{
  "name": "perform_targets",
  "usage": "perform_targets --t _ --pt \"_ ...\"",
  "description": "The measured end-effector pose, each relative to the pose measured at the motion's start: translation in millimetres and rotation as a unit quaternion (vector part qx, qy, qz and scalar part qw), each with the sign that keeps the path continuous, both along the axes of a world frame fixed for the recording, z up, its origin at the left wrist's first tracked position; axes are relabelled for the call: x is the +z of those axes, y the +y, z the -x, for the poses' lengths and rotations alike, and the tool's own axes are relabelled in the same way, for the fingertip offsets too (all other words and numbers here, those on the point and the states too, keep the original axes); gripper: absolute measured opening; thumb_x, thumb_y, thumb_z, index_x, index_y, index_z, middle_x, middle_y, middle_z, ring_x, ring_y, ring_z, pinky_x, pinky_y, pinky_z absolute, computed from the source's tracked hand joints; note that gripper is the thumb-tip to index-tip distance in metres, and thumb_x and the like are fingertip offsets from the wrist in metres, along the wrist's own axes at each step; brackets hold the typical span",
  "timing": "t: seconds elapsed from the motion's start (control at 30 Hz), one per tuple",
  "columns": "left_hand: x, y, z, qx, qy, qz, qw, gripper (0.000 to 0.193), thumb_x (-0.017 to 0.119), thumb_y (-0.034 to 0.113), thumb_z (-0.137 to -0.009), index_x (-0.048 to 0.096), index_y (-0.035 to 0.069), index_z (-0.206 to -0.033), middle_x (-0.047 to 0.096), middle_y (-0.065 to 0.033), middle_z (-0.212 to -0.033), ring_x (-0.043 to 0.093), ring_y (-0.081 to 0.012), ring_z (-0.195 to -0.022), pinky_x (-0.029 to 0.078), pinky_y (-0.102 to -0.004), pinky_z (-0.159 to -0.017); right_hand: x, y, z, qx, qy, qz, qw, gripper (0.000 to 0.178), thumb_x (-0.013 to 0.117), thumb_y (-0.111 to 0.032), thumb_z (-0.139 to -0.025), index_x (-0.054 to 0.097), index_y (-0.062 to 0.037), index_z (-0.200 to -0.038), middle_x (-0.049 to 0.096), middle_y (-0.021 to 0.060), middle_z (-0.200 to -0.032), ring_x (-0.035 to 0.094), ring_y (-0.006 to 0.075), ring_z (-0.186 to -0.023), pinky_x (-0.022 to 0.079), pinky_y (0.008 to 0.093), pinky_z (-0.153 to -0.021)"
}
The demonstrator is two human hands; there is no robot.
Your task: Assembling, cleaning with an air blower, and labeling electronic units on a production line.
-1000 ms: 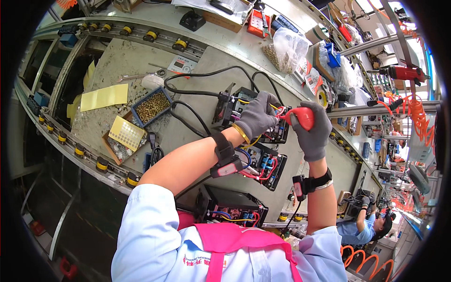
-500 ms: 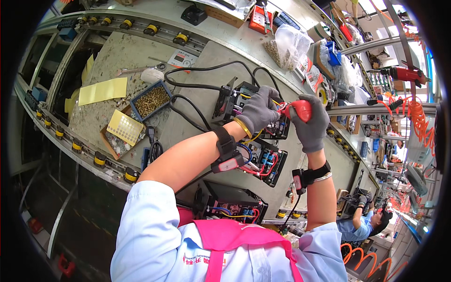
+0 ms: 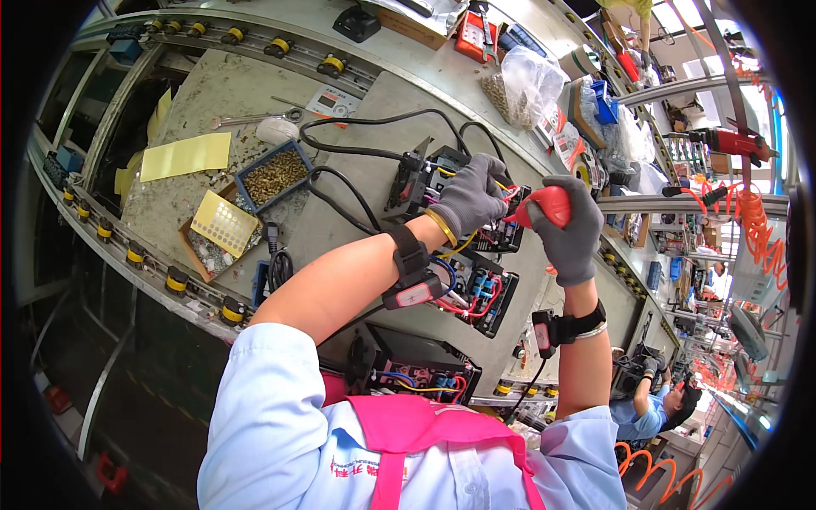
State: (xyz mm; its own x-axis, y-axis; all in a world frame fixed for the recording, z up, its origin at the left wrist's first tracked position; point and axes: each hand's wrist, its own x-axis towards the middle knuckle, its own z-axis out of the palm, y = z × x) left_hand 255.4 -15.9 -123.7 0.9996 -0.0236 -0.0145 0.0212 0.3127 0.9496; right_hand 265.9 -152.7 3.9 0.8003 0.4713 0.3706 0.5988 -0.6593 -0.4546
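Grey workbench (image 3: 399, 102), right fingers (image 3: 541, 226) wrapped round partly hidden red tool (image 3: 552, 204), left fingers (image 3: 486, 164) bent, hold unclear

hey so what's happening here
A person is working on an open black unit. The gloved left hand is at its wires; the gloved right hand grips a red, rounded object beside it. Another open unit sits nearer the body, and a blue tray holds brass-coloured parts.

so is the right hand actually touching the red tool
Touching. The head view shows the gloved right hand wrapped around the red tool, with its fingers and palm against the rounded body and no gap between them.
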Motion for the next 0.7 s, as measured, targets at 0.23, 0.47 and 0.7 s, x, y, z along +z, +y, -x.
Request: perform_targets --t 0.23,0.47,0.7 --pt "1 2 -1 -0.004 0.016 -0.013 1.000 0.058 0.070 -0.005 -0.071 0.039 -0.001 -0.120 0.054 -0.0055 -0.079 0.055 -0.0118 -0.068 0.049 -0.0255 -0.057 -6 14 -1 0.028 0.006 0.059 0.998 0.032 0.075 -0.012 -0.066 0.061 -0.0061 -0.095 0.065 0.0127 -0.087 0.064 0.0308 -0.080 0.050 0.0355 -0.073" --pt "-6 -3 -5 0.012 0.005 -0.015 1.000 0.061 0.074 -0.002 -0.070 0.039 0.000 -0.121 0.055 -0.0058 -0.082 0.056 -0.0115 -0.071 0.049 -0.0262 -0.059 -8 20 -6 0.030 -0.016 0.095 0.995 0.032 0.075 -0.015 -0.067 0.061 -0.0067 -0.094 0.065 0.0132 -0.085 0.064 0.0331 -0.079 0.050 0.0377 -0.070" --pt "-1 0 -3 -0.006 0.030 -0.011 0.999 0.063 0.073 -0.003 -0.070 0.039 0.000 -0.122 0.055 -0.0055 -0.081 0.056 -0.0116 -0.070 0.049 -0.0264 -0.060 -8 19 -9 0.021 -0.021 0.101 0.994 0.032 0.075 -0.015 -0.066 0.061 -0.0071 -0.094 0.065 0.0133 -0.083 0.064 0.0332 -0.077 0.050 0.0375 -0.069"
